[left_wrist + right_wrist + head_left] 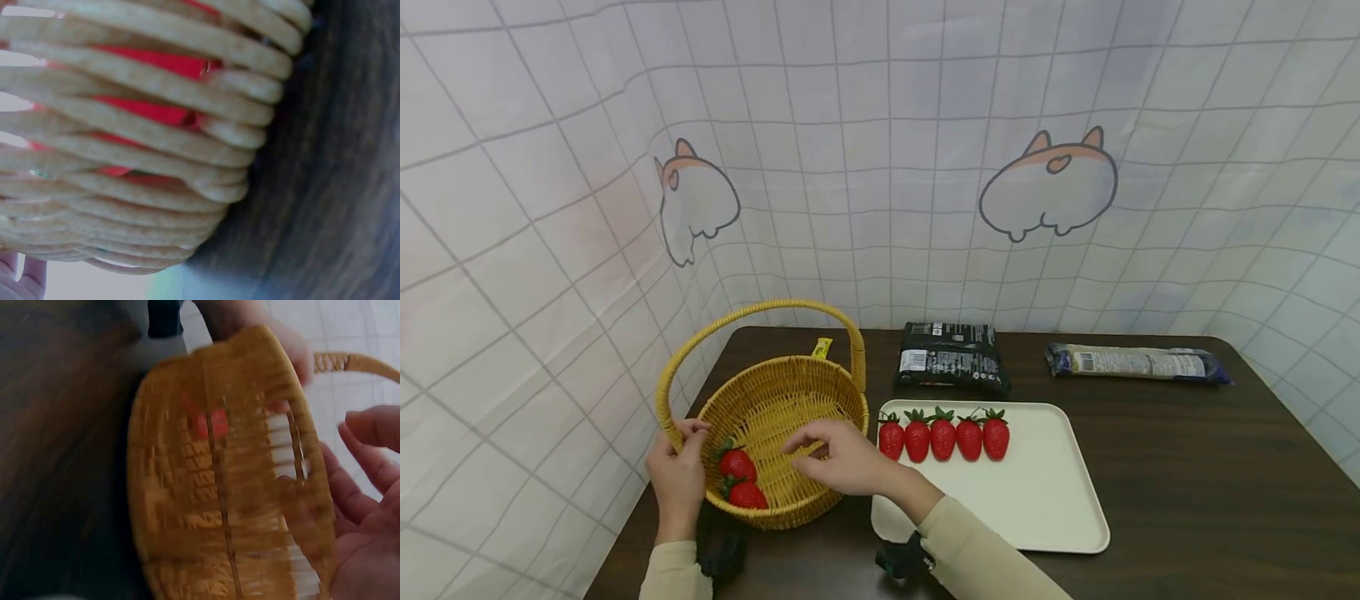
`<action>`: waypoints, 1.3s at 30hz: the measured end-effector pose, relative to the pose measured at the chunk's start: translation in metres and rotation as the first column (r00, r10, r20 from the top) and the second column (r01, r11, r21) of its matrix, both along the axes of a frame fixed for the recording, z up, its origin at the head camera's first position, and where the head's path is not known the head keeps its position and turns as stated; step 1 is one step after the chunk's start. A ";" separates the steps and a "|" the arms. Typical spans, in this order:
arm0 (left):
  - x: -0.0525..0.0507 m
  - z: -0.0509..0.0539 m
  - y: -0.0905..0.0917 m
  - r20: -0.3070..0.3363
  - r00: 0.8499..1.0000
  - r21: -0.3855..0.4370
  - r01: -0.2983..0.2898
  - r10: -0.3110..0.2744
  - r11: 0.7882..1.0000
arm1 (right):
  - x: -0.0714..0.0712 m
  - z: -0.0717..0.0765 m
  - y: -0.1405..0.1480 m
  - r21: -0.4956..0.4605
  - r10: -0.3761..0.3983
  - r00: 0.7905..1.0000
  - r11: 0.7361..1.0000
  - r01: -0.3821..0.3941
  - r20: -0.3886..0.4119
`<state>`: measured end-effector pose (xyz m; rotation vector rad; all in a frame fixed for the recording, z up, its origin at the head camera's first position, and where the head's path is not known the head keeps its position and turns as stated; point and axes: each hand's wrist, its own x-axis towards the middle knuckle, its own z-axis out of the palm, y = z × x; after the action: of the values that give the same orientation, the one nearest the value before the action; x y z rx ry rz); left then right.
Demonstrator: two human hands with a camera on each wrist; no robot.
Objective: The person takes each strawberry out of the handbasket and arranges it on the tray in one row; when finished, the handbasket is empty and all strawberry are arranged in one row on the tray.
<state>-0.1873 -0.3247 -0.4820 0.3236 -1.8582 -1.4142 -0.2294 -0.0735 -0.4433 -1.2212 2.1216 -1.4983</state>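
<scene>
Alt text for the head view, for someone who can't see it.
A person's left hand grips a yellow wicker basket at its handle while the right hand, empty, hovers over it; two strawberries lie inside. To the basket's right, five more strawberries lie in a row on a white tray.

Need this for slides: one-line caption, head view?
Left hand holds yellow basket with two strawberries, right hand over it; five more strawberries lined up on white tray.

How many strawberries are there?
7: five strawberries in a row on the white tray, two in the yellow basket. More could be hidden inside the basket.
</scene>
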 end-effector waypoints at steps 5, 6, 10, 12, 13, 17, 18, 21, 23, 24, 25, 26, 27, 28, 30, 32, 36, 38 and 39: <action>0.000 0.001 0.001 0.009 1.000 -0.019 -0.008 0.008 1.000 | -0.003 0.001 -0.020 0.045 -0.015 1.000 0.999 0.016 -0.017; 0.000 0.000 0.001 0.006 1.000 -0.018 -0.007 0.007 1.000 | -0.004 0.001 -0.023 0.048 -0.017 1.000 0.999 0.017 -0.015; 0.000 -0.001 0.000 -0.008 1.000 -0.021 -0.008 0.007 1.000 | -0.006 0.000 -0.033 0.035 0.006 1.000 0.999 -0.007 0.008; 0.001 0.001 0.001 -0.017 1.000 -0.019 -0.001 0.001 1.000 | -0.007 -0.001 -0.038 0.023 0.026 0.999 0.999 -0.027 0.036; 0.001 0.001 0.001 -0.011 1.000 -0.025 -0.005 0.004 1.000 | -0.007 -0.001 -0.040 0.024 0.033 0.998 0.999 -0.034 0.052; 0.001 0.000 0.001 0.007 1.000 -0.024 -0.004 0.004 1.000 | -0.009 -0.004 -0.052 0.065 0.007 0.998 0.998 -0.011 0.068; 0.000 -0.003 -0.001 0.013 1.000 -0.020 -0.006 0.006 1.000 | -0.009 -0.005 -0.055 0.082 -0.008 0.998 0.997 0.002 0.069; 0.000 -0.003 -0.001 0.009 1.000 -0.009 0.003 -0.003 1.000 | -0.008 -0.006 -0.064 0.126 -0.050 0.997 0.991 0.043 0.055; -0.001 -0.003 -0.002 0.006 1.000 -0.005 0.007 -0.007 1.000 | -0.007 -0.006 -0.069 0.146 -0.047 0.998 0.988 0.041 0.044; -0.001 -0.003 -0.002 0.004 1.000 -0.005 0.006 -0.006 1.000 | -0.007 -0.005 -0.071 0.162 -0.038 0.999 0.986 0.032 0.033; -0.001 -0.003 -0.002 0.004 1.000 -0.008 0.004 -0.004 1.000 | -0.006 -0.005 -0.073 0.190 -0.025 1.000 0.982 0.022 0.014; -0.001 -0.003 -0.002 0.003 1.000 -0.009 0.002 -0.002 1.000 | -0.005 -0.005 -0.075 0.223 -0.010 1.000 0.975 0.010 0.001; -0.001 -0.003 -0.002 0.003 1.000 -0.010 0.001 -0.001 1.000 | -0.004 -0.006 -0.076 0.256 0.013 1.000 0.967 -0.010 -0.011; -0.001 -0.003 -0.002 0.003 1.000 -0.014 0.000 0.000 1.000 | -0.003 -0.006 -0.078 0.290 0.038 0.999 0.957 -0.029 -0.026; -0.001 -0.002 -0.002 0.001 1.000 -0.019 -0.003 0.003 1.000 | -0.002 -0.007 -0.080 0.349 0.078 0.996 0.935 -0.062 -0.033; -0.001 -0.001 -0.001 -0.003 1.000 -0.020 -0.003 0.003 1.000 | -0.001 -0.008 -0.082 0.376 0.101 0.995 0.922 -0.093 0.000; 0.001 0.003 0.002 -0.007 1.000 -0.023 -0.007 0.007 1.000 | -0.003 -0.011 -0.084 0.366 0.091 0.989 0.922 -0.128 0.116; 0.005 0.010 0.006 -0.011 1.000 -0.023 -0.006 0.006 1.000 | -0.004 -0.011 -0.084 0.371 0.092 0.985 0.918 -0.141 0.146; 0.007 0.014 0.008 -0.013 1.000 -0.024 -0.005 0.005 1.000 | -0.004 -0.011 -0.084 0.375 0.096 0.983 0.915 -0.150 0.157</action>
<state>-0.1802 -0.3162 -0.4681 0.3062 -1.8617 -1.3861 -0.2332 -0.1578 -0.4542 -1.0527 2.0759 -1.0124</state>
